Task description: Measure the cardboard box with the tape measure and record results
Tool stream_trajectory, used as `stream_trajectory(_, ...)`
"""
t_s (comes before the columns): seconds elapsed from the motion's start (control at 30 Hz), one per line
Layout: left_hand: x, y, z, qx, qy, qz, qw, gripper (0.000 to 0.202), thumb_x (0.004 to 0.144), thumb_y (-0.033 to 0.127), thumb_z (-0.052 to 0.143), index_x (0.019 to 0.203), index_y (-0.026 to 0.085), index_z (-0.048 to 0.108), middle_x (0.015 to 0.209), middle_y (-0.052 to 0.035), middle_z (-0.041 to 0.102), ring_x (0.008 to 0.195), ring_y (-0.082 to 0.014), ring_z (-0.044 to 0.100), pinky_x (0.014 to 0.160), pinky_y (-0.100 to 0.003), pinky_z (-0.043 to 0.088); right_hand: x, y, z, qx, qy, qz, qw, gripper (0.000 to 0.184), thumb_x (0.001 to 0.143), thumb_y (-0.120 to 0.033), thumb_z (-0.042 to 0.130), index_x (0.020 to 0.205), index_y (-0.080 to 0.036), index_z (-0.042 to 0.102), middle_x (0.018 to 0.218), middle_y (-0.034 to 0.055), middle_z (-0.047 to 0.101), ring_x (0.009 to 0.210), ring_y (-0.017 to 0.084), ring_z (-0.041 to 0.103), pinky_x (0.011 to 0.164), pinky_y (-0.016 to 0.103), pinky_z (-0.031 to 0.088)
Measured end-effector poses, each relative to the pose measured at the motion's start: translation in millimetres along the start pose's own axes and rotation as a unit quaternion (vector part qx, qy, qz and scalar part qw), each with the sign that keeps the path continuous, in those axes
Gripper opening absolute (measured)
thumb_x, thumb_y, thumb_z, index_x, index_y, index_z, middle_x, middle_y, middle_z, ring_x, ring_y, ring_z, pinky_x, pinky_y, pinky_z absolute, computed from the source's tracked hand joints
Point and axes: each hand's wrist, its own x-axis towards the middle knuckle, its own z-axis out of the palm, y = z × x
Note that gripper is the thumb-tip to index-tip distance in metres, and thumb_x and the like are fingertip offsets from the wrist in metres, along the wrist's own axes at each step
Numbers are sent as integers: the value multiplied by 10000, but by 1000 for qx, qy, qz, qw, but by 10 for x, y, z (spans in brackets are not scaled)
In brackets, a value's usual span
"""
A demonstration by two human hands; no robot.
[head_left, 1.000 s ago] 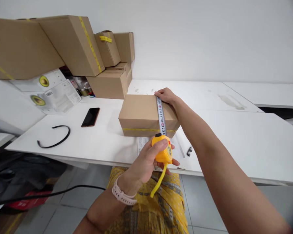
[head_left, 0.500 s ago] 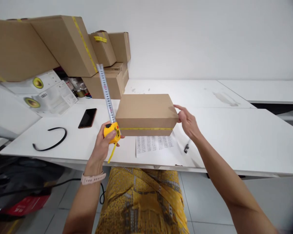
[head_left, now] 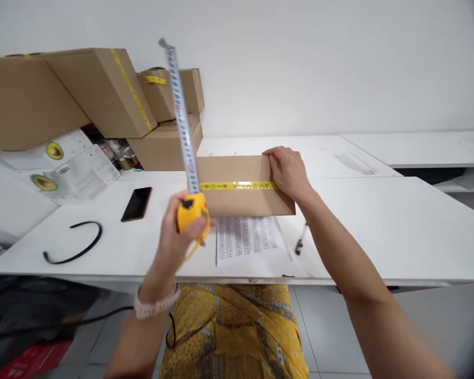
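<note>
My left hand (head_left: 177, 229), a little blurred, is closed around a yellow tape measure (head_left: 191, 211). Its metal blade (head_left: 181, 118) is drawn out and points up and away, passing in front of the box's left end. A brown cardboard box (head_left: 237, 202) with yellow printed tape along its near face stands on the white table. My right hand (head_left: 288, 171) grips the box at its upper right edge, thumb on the near face and fingers over the top. Under and in front of the box lies a printed sheet (head_left: 247, 245) with rows of small text.
Stacked cardboard boxes (head_left: 102, 95) fill the back left, beside a white carton with avocado pictures (head_left: 63, 168). A phone (head_left: 136, 204) and a curved black strip (head_left: 97, 239) lie on the left. A pen (head_left: 299, 245) rests right of the sheet.
The box has been tipped so its taped face shows more fully. My right hand has moved from its right side onto the upper edge. The tape measure has risen with more blade showing.
</note>
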Motion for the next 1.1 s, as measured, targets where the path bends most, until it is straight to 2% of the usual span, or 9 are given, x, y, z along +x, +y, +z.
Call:
stream_trajectory(0.13, -590, -258, 336, -77, -123, -144, 979, 655, 763, 433, 824, 1284, 294, 452, 1026, -34, 630, 795, -217, 743, 421, -170, 512, 9, -79, 65, -41, -8, -4, 999, 440, 1007, -190, 244, 1335, -242, 532, 1089, 84, 706, 996, 265, 606, 975, 465, 392)
stream_trajectory(0.2, -752, -354, 461, -107, -152, -207, 961, 662, 770, 456, 820, 1293, 296, 446, 1028, -40, 626, 807, -212, 736, 436, -156, 497, 17, -83, 53, -47, -14, -7, 999, 488, 1009, -197, 226, 1436, -255, 456, 1093, 83, 703, 991, 268, 605, 961, 461, 389)
stream_trajectory(0.27, -824, -416, 543, -125, -159, -235, 951, 659, 767, 482, 820, 1283, 295, 456, 1094, -58, 614, 811, -209, 733, 440, -154, 489, 26, -72, 41, -53, -18, -15, 998, 518, 1012, -211, 221, 1489, -277, 409, 1094, 82, 695, 996, 272, 597, 950, 459, 385)
stream_trajectory(0.33, -860, -458, 590, -134, -159, -245, 947, 649, 765, 501, 817, 1273, 294, 470, 1178, -77, 591, 817, -206, 728, 447, -162, 491, 33, -60, 40, -60, -22, -25, 998, 523, 1012, -223, 241, 1498, -303, 415, 1067, 79, 683, 991, 273, 584, 943, 455, 380)
stream_trajectory(0.5, -1004, -583, 669, -145, -163, -239, 946, 655, 772, 494, 817, 1284, 292, 463, 1275, -103, 557, 815, -174, 696, 506, -188, 483, 42, -44, 62, -63, -31, -29, 997, 492, 986, -175, 311, 1328, -338, 624, 1013, 74, 651, 954, 265, 548, 931, 452, 368)
stream_trajectory(0.57, -1072, -650, 715, -131, -158, -234, 950, 681, 770, 486, 818, 1305, 286, 448, 1310, -118, 544, 861, -182, 684, 554, -209, 488, 37, -41, 61, -57, -35, -26, 997, 495, 979, -156, 322, 1289, -343, 659, 1007, 75, 644, 949, 264, 539, 919, 450, 366)
stream_trajectory(0.67, -1123, -759, 798, -107, -150, -238, 954, 679, 778, 451, 804, 1314, 271, 428, 1329, -123, 540, 916, -196, 665, 620, -247, 500, 17, -34, 47, -41, -35, -28, 998, 490, 984, -161, 336, 1285, -350, 673, 1012, 73, 640, 947, 261, 529, 903, 443, 362)
stream_trajectory(0.83, -1084, -882, 887, -66, -125, -236, 961, 683, 757, 351, 797, 1305, 245, 403, 1244, -97, 577, 914, -191, 641, 682, -281, 500, -10, -33, 27, -15, -26, -25, 999, 497, 999, -173, 316, 1281, -340, 690, 1007, 73, 643, 960, 255, 532, 913, 450, 367)
stream_trajectory(1.1, -1154, -950, 829, -72, -130, -222, 964, 696, 762, 334, 791, 1346, 253, 421, 1213, -103, 606, 930, -219, 675, 721, -315, 552, -17, -70, 31, -13, -26, -15, 999, 475, 1015, -224, 294, 1320, -329, 643, 1014, 71, 636, 989, 264, 538, 958, 482, 382)
